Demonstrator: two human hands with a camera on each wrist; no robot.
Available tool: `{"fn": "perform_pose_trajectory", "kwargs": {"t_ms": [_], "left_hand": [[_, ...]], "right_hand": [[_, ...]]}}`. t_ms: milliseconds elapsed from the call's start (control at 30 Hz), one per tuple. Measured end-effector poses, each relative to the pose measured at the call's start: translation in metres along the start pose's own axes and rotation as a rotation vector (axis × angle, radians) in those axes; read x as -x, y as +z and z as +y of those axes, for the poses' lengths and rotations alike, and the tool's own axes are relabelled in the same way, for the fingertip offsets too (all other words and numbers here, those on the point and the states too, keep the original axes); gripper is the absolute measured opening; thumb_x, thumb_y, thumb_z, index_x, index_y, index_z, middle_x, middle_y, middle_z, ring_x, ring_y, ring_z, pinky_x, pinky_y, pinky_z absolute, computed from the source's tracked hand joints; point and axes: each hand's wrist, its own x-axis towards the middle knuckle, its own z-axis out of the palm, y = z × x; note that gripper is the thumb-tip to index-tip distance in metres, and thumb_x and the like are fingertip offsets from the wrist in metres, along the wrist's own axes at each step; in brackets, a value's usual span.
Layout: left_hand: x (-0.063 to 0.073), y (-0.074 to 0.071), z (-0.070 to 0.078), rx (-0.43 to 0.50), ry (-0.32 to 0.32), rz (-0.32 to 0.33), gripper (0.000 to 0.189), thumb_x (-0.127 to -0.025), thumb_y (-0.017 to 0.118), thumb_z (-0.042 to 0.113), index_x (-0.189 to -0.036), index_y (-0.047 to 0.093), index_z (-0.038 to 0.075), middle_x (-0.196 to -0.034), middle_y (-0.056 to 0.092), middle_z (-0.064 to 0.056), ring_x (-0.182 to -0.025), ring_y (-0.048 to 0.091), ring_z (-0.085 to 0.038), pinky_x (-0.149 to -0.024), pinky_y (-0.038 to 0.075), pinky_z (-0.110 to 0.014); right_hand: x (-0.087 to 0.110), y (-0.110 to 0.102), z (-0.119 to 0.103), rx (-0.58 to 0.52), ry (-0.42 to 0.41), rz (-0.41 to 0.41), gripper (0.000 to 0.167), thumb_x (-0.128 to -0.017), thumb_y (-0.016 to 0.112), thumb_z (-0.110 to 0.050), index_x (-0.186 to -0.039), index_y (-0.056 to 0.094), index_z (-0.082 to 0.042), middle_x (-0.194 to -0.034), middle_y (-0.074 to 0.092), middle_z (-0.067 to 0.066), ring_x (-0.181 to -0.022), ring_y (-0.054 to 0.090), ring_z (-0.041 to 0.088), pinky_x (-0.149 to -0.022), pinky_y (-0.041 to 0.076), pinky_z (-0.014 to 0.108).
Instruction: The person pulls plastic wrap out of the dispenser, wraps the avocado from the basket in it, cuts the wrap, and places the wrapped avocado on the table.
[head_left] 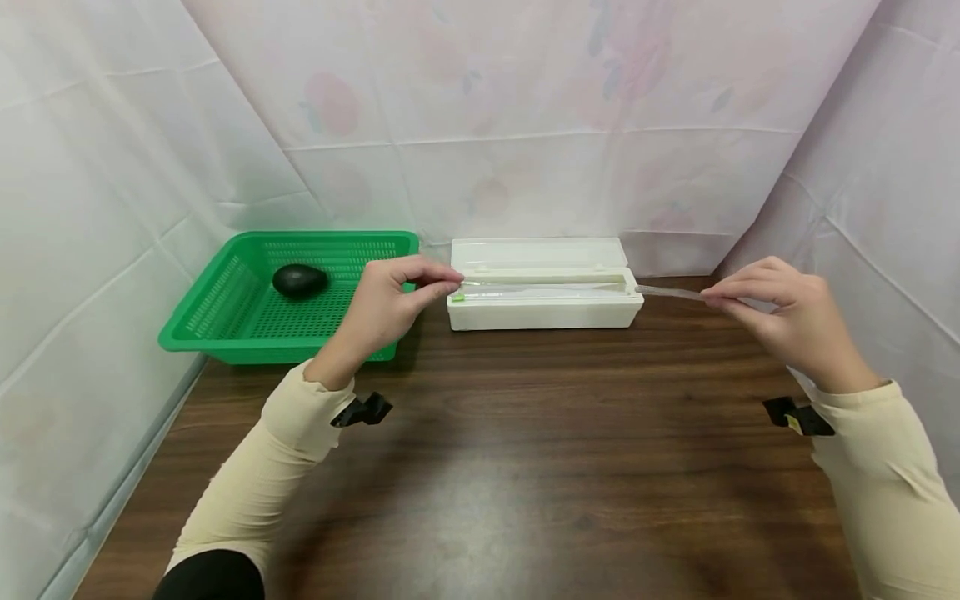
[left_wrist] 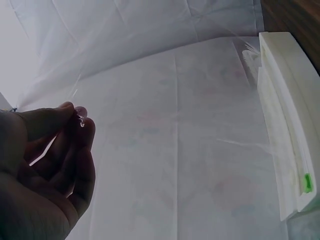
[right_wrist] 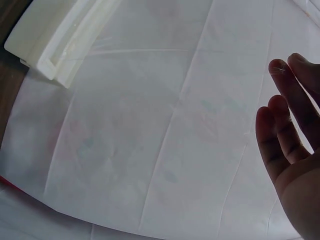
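A clear sheet of cling film [head_left: 671,292] stretches between my two hands, across a long white cling film dispenser box [head_left: 543,315] whose lid [head_left: 536,252] stands raised at the back. My left hand [head_left: 386,300] pinches one end of the film between thumb and fingertips, by the box's left end. Beyond the right end, my right hand [head_left: 783,308] pinches the other end. A small green slider [left_wrist: 307,183] sits at the box's left front corner. In the left wrist view, a bunched bit of film glints at the fingertips. The film is so transparent that its edges hardly show.
Left of the box stands a green plastic basket [head_left: 292,354] with a dark, avocado-like oval fruit [head_left: 300,282] in it. The brown wooden table [head_left: 510,467] extends in front. White patterned cloth [head_left: 480,125] hangs behind and along both sides.
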Motion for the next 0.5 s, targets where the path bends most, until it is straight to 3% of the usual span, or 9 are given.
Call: {"fn": "perform_pose_trajectory", "kwargs": {"t_ms": [67,167,233,367,500], "left_hand": [[0.004,-0.001,0.001,-0.008,0.026,-0.015,0.01,-0.087,0.072,0.01,-0.096,0.078,0.008,-0.092,0.075,-0.006,-0.074,0.058,-0.007,-0.066,0.047,-0.018],[0.01,0.0,0.001,0.001,0.056,-0.042,0.01,-0.086,0.073,0.008,-0.095,0.078,0.008,-0.09,0.075,-0.005,-0.072,0.057,-0.006,-0.064,0.046,-0.019],[0.013,0.001,0.001,0.007,0.06,-0.065,0.01,-0.086,0.073,0.008,-0.095,0.078,0.008,-0.091,0.075,-0.004,-0.072,0.057,-0.006,-0.065,0.047,-0.019],[0.021,0.002,0.0,0.003,0.044,-0.108,0.011,-0.086,0.073,0.008,-0.095,0.078,0.012,-0.092,0.076,-0.001,-0.074,0.059,-0.004,-0.067,0.049,-0.02],[0.028,0.002,-0.001,-0.007,0.037,-0.16,0.012,-0.085,0.074,0.008,-0.095,0.078,0.013,-0.093,0.076,0.001,-0.079,0.064,-0.004,-0.07,0.051,-0.018]], "right_hand": [[0.005,0.0,0.0,-0.034,0.003,-0.014,0.028,-0.068,0.073,0.021,-0.083,0.078,-0.002,-0.092,0.069,-0.024,-0.089,0.057,-0.008,-0.078,0.041,0.006],[0.011,0.0,0.0,-0.066,-0.004,-0.022,0.004,-0.083,0.074,-0.002,-0.085,0.078,-0.002,-0.097,0.071,-0.019,-0.095,0.058,-0.004,-0.082,0.041,0.008],[0.015,0.001,0.0,-0.082,-0.011,-0.021,0.013,-0.087,0.073,-0.013,-0.085,0.078,-0.002,-0.1,0.072,-0.015,-0.098,0.058,-0.001,-0.084,0.041,0.009],[0.022,0.002,-0.001,-0.103,-0.014,-0.028,0.014,-0.088,0.072,-0.014,-0.086,0.078,-0.002,-0.101,0.072,-0.015,-0.098,0.059,-0.001,-0.086,0.041,0.01],[0.03,0.005,-0.002,-0.128,-0.018,-0.044,0.025,-0.091,0.068,-0.027,-0.086,0.079,-0.005,-0.095,0.073,-0.015,-0.094,0.059,-0.002,-0.083,0.043,0.009]]}}
